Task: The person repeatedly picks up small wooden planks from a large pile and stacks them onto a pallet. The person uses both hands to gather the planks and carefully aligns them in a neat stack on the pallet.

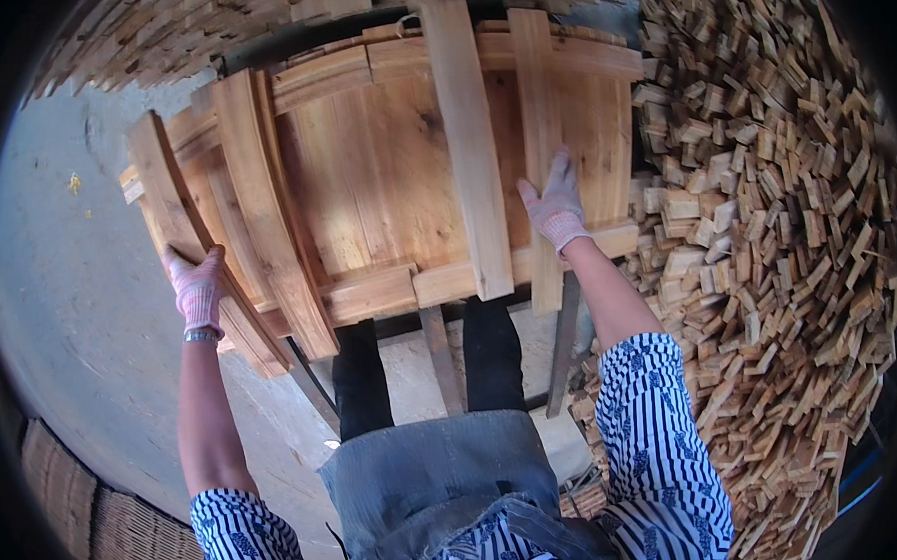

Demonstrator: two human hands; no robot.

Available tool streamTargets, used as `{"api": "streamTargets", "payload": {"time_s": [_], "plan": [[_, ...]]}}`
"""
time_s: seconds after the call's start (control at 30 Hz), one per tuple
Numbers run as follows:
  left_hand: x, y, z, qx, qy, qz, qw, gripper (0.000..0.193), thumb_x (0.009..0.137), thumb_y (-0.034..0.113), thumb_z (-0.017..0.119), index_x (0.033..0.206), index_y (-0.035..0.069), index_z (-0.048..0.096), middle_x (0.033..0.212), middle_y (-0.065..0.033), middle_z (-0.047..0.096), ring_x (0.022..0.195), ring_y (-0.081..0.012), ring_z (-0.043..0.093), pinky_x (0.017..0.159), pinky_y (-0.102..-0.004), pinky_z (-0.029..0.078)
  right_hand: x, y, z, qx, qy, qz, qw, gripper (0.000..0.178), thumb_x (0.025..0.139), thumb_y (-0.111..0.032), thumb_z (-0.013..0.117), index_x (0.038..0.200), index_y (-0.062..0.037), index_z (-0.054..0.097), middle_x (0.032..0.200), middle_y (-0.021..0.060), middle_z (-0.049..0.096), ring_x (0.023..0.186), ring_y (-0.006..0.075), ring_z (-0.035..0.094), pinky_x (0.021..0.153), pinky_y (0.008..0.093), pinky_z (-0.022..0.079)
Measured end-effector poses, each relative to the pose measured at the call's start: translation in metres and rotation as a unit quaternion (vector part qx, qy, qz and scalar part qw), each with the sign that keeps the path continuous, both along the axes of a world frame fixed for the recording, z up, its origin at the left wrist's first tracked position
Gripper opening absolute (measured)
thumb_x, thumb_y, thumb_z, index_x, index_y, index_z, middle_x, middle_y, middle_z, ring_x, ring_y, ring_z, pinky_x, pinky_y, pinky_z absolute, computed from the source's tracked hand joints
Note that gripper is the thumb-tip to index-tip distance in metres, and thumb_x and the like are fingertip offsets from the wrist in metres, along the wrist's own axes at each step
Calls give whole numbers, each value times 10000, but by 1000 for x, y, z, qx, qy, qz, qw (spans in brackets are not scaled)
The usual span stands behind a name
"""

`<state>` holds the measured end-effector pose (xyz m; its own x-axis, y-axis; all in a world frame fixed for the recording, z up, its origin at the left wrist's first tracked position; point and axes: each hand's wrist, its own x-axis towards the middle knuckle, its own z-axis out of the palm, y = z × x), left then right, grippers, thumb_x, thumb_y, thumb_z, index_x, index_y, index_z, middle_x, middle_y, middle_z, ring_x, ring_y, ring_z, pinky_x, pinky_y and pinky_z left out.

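A wide panel of light wooden boards (359, 174) lies before me, with cross strips along its far and near sides. Several loose boards lie crosswise over it. My left hand (197, 289), in a pale pink-and-white knit glove, grips the leftmost wooden board (155, 158), thumb on one edge and fingers on the other. My right hand (556, 207), gloved alike, spans a wooden board (532, 71) at the right, its thumb at the left edge. Between my hands lie a wide board (466, 149) and a pair of narrower boards (265, 208), touched by neither hand.
A large heap of small wood pieces (758, 256) rises at the right. More stacked wood (197, 26) lines the far side. Metal legs (440, 360) show under the panel, close to my legs. Grey concrete floor (79, 296) extends at the left, with woven brown mats (129, 534) at the lower left.
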<state>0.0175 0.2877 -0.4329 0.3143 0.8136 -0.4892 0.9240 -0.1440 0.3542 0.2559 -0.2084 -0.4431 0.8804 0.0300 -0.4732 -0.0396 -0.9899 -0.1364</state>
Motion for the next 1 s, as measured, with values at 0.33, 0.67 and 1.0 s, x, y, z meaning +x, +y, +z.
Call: {"api": "streamTargets", "payload": {"time_s": [0.33,0.67,1.0], "plan": [[-36,33,-37,-239,-208,131,939,918,863,137,785,1565,110,195,1432,-155,479,1202,-202,543,957,-335,499,-3,113,-7,56,37,-35,997,1091,778,-470,751,1549,-14,128,1496,296,368,1352,440,413,1131,457,356],[-58,15,-24,-324,-299,171,881,831,939,-87,567,1601,169,135,1520,-120,355,1252,-196,483,1038,-288,450,-122,179,-39,277,151,-54,948,1032,824,-375,745,1541,14,112,1410,262,475,1287,373,505,1117,402,382],[-40,0,-26,-328,-259,156,895,801,950,29,628,1598,135,169,1540,-161,342,1324,-189,407,1081,-273,371,-172,317,-35,220,256,-50,940,937,960,-609,450,1590,-143,-63,1409,348,450,1222,460,532,1068,456,382]]}}
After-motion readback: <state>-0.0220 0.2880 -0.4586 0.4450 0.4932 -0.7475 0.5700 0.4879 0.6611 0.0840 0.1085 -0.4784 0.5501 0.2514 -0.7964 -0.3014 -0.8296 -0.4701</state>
